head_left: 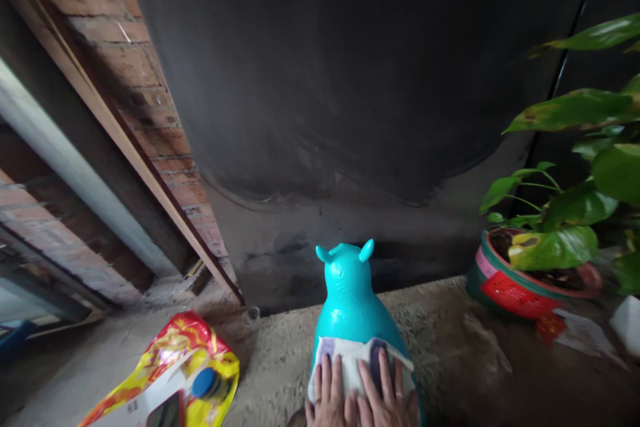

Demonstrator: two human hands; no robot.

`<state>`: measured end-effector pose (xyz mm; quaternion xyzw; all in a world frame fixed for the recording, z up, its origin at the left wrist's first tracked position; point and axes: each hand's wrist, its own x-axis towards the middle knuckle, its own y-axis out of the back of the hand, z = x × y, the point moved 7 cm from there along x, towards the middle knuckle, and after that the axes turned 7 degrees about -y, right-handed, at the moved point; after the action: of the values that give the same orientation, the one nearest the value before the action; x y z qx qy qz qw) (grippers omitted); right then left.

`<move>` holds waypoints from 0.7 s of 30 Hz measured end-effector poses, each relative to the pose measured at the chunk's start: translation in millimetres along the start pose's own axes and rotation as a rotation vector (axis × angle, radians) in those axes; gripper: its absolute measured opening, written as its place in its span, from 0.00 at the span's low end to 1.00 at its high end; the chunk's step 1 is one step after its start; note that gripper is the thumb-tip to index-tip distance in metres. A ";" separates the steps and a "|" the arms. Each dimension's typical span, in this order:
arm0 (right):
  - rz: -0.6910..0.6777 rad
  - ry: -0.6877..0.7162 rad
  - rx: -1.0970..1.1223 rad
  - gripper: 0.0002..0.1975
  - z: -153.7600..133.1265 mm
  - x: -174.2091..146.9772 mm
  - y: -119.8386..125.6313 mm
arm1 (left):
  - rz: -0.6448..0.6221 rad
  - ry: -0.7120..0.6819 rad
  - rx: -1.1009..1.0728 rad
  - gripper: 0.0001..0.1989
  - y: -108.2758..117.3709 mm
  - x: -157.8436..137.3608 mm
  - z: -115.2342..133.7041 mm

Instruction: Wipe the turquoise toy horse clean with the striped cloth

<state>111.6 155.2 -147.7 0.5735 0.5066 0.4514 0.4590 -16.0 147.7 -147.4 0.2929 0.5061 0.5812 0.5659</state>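
Both hands lie flat, fingers spread and palms down, side by side at the lower edge of the view: the left hand (327,397) and the right hand (387,393), a ring showing on one right finger. Neither grips anything; both press on a white cloth (350,357) with purple patches, draped across the back of a turquoise toy (350,297). The toy is a smooth, rounded animal figure with two small ears at the top of its head; it stands upright on the floor (440,353) and faces away from the person, toward a dark wall (325,80). The cloth covers only the lower, nearer part of the toy's back; head and neck are bare. Left of the toy, well apart from it, a red and yellow bag (175,360) lies flat on the floor, with a blue cap (205,381) and a dark flat object resting on it; what the object is cannot be told. Farther left, a brick wall (150,80) meets the dark wall, with a wooden strip (125,140) and a pale pipe (65,153) running along it. Right of the toy, well apart, a red and green pot (510,290) stands on the floor near the dark wall, holding a plant (575,207) with broad green leaves, some yellowed. Papers (580,333) lie just beside the pot.
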 end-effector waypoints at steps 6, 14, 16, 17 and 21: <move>-0.105 0.053 0.089 0.26 -18.3 67.7 22.0 | 0.013 0.004 -0.089 0.28 24.7 43.7 13.7; -0.153 -0.024 0.045 0.27 -21.9 58.3 28.3 | -0.006 0.042 -0.090 0.27 25.2 31.9 13.0; -0.132 -0.065 -0.004 0.27 -15.5 37.7 19.5 | -0.005 0.048 -0.074 0.27 17.1 17.7 7.7; -0.102 -0.068 -0.022 0.27 -12.3 25.6 14.3 | 0.002 0.048 -0.074 0.27 12.0 10.0 4.1; 0.116 -0.029 -0.067 0.22 0.3 -22.9 -0.3 | 0.052 0.028 -0.033 0.28 -9.2 -18.2 -9.1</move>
<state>110.0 132.4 -149.2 0.5926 0.4505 0.4857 0.4582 -17.6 126.6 -154.5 0.2885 0.4965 0.6079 0.5483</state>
